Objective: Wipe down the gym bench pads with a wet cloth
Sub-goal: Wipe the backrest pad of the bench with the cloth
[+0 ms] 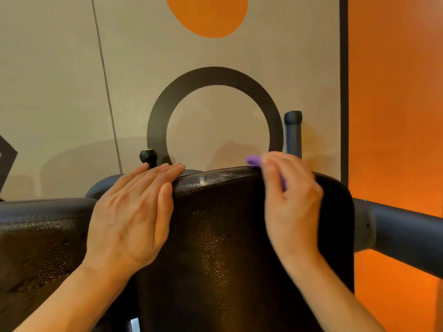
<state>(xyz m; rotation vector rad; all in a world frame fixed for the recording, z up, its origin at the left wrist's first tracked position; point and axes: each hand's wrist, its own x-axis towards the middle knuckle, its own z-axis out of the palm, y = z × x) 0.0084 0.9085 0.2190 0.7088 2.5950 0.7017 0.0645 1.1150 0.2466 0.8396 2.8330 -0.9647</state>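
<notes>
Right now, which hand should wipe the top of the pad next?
Right hand: it holds the purple cloth at the pad top edge. The left hand lies flat and empty.

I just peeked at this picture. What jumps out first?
Two bare hands on a dark textured leather bench pad: the left hand lies flat on its top edge, and the right hand presses a small purple cloth there. Behind, on the beige wall, are a black painted ring and an orange painted blob.

Right hand (291, 200) with purple cloth (254, 161) atop black pad (215, 236), left hand (134, 212) flat beside.
</notes>
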